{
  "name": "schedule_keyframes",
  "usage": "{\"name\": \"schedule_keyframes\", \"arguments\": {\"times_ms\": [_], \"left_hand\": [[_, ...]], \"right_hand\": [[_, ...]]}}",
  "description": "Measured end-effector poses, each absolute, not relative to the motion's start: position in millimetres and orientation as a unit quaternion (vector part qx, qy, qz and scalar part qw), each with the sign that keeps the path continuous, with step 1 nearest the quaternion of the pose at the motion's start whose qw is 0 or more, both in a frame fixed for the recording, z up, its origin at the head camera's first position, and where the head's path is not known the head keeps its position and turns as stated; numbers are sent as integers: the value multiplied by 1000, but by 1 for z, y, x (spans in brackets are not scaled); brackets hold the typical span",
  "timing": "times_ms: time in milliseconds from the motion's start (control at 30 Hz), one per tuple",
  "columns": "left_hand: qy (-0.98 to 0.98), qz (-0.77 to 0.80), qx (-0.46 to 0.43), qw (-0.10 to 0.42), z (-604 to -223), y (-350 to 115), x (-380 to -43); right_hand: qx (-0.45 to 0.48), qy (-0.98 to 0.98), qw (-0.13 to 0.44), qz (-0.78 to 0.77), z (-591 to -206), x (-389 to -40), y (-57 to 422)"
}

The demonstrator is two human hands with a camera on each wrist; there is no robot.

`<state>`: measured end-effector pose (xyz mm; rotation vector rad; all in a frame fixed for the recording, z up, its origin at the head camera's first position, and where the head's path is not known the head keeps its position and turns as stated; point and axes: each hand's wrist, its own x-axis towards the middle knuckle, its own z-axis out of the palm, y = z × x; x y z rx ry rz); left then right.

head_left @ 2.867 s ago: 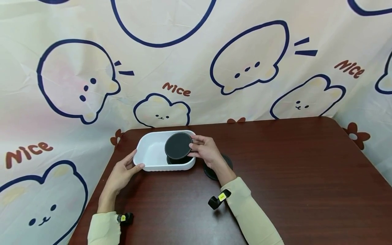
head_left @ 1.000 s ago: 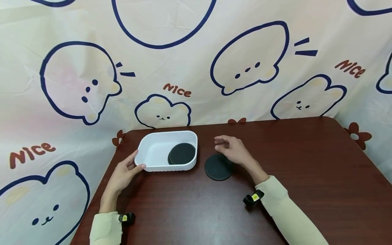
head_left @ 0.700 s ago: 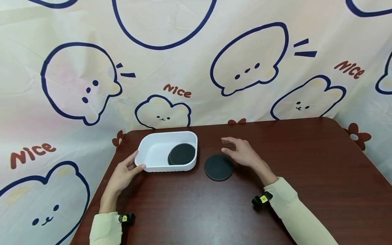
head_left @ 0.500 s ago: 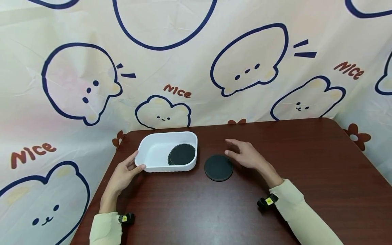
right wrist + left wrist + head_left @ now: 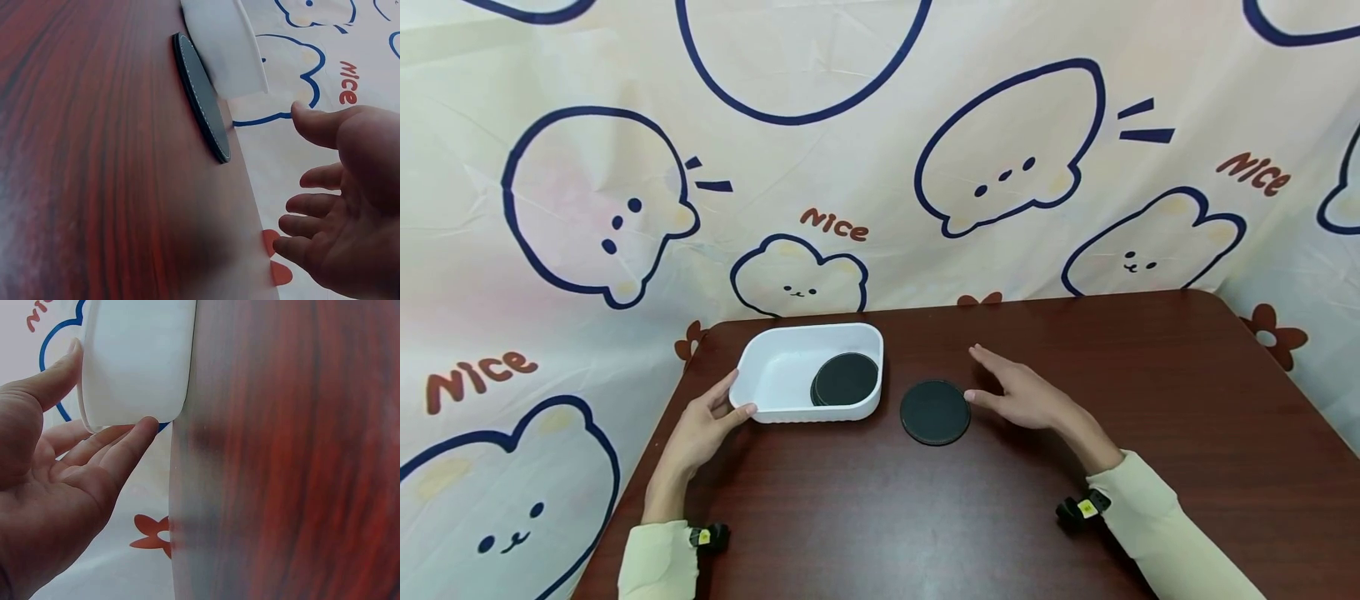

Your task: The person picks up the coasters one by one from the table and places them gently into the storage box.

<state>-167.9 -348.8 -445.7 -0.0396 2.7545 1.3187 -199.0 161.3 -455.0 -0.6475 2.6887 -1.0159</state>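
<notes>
A white rectangular tray (image 5: 775, 375) with rounded corners stands at the back left of the table. My left hand (image 5: 700, 429) grips its left end, thumb at the near corner and fingers along the end wall, as the left wrist view also shows. Inside the tray's right half lies a small stack of round black coasters (image 5: 847, 379). Another round black coaster (image 5: 935, 412), with pale stitching round its edge in the right wrist view, lies flat on the table right of the tray. Beside it, my right hand (image 5: 1026, 396) hovers with fingers extended and thumb apart, holding nothing.
The dark brown wooden table (image 5: 880, 517) has its back edge against a pale cartoon-printed cloth (image 5: 880, 167). Black wrist cameras (image 5: 1082, 508) sit on both sleeves.
My right hand lowered a coaster onto the stack in the tray and let go. It then moved right, past the coaster on the table, its fingers straightening. My left hand stayed on the tray.
</notes>
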Motion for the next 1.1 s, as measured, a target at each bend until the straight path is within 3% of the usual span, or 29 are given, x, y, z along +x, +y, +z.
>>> {"name": "schedule_keyframes", "arguments": {"times_ms": [1100], "left_hand": [[902, 429, -10, 43, -446, -349, -168]], "right_hand": [[-234, 920, 107, -297, -464, -194, 112]]}}
